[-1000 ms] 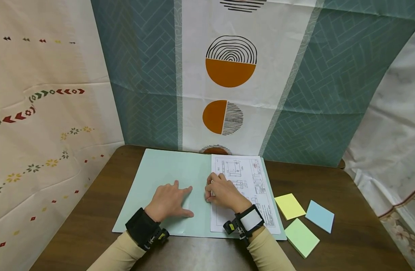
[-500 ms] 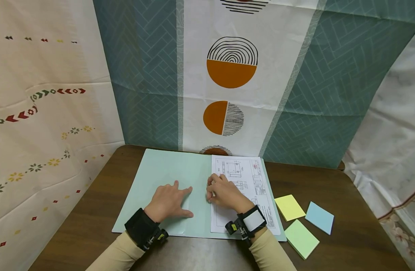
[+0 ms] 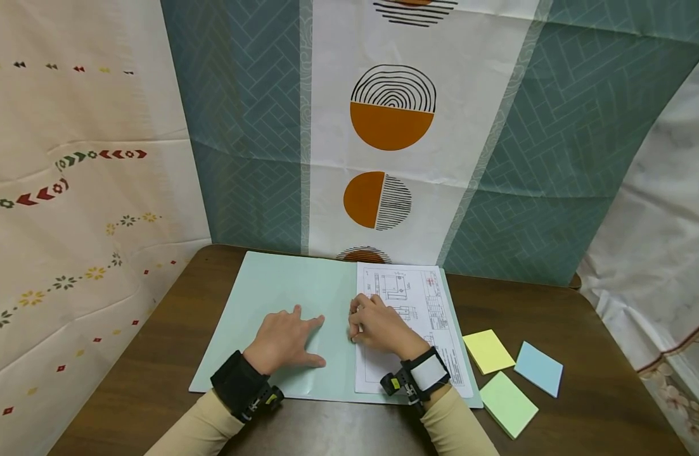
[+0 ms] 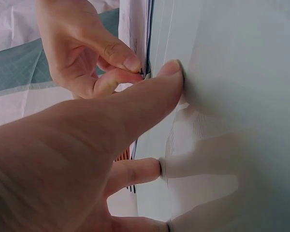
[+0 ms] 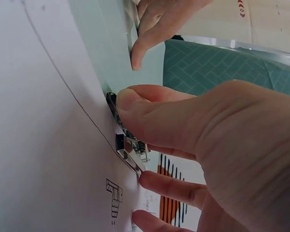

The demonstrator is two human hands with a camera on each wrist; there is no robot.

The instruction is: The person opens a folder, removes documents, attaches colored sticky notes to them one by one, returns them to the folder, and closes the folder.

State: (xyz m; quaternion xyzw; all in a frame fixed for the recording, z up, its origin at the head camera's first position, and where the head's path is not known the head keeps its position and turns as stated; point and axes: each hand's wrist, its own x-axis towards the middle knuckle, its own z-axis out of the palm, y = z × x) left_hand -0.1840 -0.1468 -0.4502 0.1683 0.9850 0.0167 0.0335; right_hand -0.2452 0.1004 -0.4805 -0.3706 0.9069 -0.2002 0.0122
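A pale green folder (image 3: 292, 278) lies opened flat, with white sheets of printed technical drawings (image 3: 406, 373) on its right side. My left hand (image 3: 283, 342) rests on the inside of the left cover, fingers spread. At the sheets' left edge, my right hand (image 3: 378, 326) pinches the lever of a metal spring clip (image 5: 128, 130) between thumb and forefinger. The clip sits along the paper edge by the fold. In the right wrist view, the other fingers (image 5: 171, 187) touch the sheet beside the clip. The head view hides the clip behind the right hand.
Right of the folder lie a yellow sticky-note pad (image 3: 488, 351), a blue pad (image 3: 538, 368) and a green pad (image 3: 509, 404). The brown table (image 3: 600, 380) ends at the back against a hanging patterned cloth (image 3: 246, 158).
The right hand has shifted very slightly to the right, still pinching at the sheets' left edge. The left hand stays in place on the cover. The head view tilts slightly.
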